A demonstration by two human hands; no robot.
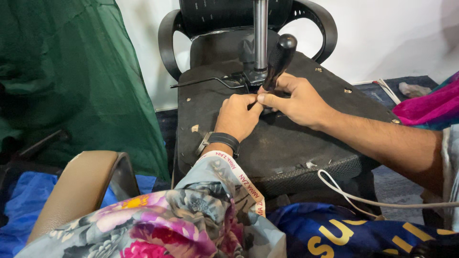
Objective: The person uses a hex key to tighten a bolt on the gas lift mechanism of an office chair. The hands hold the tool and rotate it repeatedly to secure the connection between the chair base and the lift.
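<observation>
An office chair lies turned over, the black underside of its seat [287,138] facing up, with the metal gas-lift column [260,36] rising from the middle. My right hand [299,100] grips a black-handled screwdriver [279,59], its tip down near the base of the column. My left hand [237,117], with a black wristband, rests on the seat underside with its fingertips pinched at the screwdriver's tip. The tip and whatever it bears on are hidden by my fingers. A thin black lever [205,82] sticks out to the left of the mechanism.
The chair's black armrests [167,43] curve up behind the seat. Green cloth [71,81] hangs at the left, above a tan curved chair part [81,186]. A white cord [354,198] runs across blue fabric [334,229] at the bottom right. Pink cloth [430,105] lies at the right.
</observation>
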